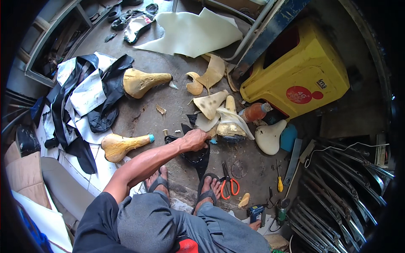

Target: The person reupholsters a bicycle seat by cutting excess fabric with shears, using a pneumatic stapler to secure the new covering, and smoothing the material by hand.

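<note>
My left hand [196,139] reaches to the middle, fingers curled round something I cannot make out, over a black saddle piece [190,158]. Just right stands a padded saddle form [229,128] draped with white material. Two yellow foam saddles [143,81] lie at left, one lower with a blue tip [120,147]. A white saddle [270,137] lies at right. Orange-handled scissors [229,185] lie beside my right foot. My right hand [254,225] shows only partly beside my right leg, by a blue-and-black staple gun [256,213]; its fingers are hidden.
A yellow plastic stool [316,63] lies at upper right, above metal tubes [346,194] and a yellow-handled screwdriver [279,181]. Black and white sheets [88,97] pile at left. A white foam sheet [185,31] and foam offcuts [211,71] lie at the back.
</note>
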Demonstrator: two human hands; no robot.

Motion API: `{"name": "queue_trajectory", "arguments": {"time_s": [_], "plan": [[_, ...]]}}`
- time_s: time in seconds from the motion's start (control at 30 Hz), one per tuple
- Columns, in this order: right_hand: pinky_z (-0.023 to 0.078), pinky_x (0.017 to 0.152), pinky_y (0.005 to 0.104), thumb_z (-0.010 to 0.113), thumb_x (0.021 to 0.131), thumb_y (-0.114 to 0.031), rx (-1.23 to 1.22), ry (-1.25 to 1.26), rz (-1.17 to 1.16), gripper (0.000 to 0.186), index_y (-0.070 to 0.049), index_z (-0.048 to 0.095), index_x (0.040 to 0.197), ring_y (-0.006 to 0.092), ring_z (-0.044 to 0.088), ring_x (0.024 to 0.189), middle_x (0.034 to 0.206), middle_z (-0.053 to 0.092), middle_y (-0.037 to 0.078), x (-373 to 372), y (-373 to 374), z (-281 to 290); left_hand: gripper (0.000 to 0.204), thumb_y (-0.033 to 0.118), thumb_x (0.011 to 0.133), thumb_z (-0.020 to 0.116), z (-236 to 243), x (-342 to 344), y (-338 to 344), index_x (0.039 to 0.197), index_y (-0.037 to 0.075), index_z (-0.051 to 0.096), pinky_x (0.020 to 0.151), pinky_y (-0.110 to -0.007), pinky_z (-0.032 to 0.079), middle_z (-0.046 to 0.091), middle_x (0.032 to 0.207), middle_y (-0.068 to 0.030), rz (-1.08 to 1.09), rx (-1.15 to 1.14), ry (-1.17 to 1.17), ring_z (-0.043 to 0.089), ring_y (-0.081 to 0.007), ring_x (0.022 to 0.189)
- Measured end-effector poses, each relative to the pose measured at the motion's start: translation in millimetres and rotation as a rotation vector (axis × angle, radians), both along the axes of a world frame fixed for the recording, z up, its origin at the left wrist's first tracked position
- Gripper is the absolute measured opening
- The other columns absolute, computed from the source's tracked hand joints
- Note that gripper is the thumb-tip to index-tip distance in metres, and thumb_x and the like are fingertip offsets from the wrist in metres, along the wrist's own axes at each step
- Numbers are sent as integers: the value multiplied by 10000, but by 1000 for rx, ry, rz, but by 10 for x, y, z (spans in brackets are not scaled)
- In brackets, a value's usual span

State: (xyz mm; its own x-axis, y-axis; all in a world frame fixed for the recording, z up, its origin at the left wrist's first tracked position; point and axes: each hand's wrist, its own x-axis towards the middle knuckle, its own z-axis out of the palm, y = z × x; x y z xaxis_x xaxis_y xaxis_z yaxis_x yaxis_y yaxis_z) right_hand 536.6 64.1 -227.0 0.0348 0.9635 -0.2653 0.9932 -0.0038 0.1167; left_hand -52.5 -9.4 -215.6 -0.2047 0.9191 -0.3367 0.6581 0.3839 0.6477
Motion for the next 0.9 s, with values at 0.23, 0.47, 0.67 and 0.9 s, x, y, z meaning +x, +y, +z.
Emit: {"name": "queue_trajectory", "arguments": {"time_s": [0.23,0.47,0.67,0.9], "plan": [[413,991,538,726,709,-122,-126,-16,182,675,14,408,1289,476,533,1124,1157,551,294,238,71,-13,480,391,891,696,10,452,-559,1305,163,614,1172,-656,186,544,1368,-136,-38,330,463,394,-308,1424],[457,911,563,688,740,-172,-29,121,180,602,1,434,1258,490,599,1027,1071,605,303,-373,525,171,660,547,831,705,-138,476,-903,1402,255,551,1145,-778,72,497,1444,-83,-234,231,467,311,-285,1478],[525,678,442,696,761,-311,-256,430,263,414,67,677,930,312,692,691,746,685,217,-1784,915,1277,534,294,856,633,-282,534,-763,1386,301,563,1146,-746,142,499,1372,-66,-241,271,556,274,-266,1478],[547,725,463,712,754,-290,-694,538,734,358,20,710,932,427,711,806,805,680,290,-3472,744,1089,446,276,905,563,-479,587,-931,1350,261,592,1156,-734,117,524,1343,-24,-202,287,602,291,-240,1473]]}}
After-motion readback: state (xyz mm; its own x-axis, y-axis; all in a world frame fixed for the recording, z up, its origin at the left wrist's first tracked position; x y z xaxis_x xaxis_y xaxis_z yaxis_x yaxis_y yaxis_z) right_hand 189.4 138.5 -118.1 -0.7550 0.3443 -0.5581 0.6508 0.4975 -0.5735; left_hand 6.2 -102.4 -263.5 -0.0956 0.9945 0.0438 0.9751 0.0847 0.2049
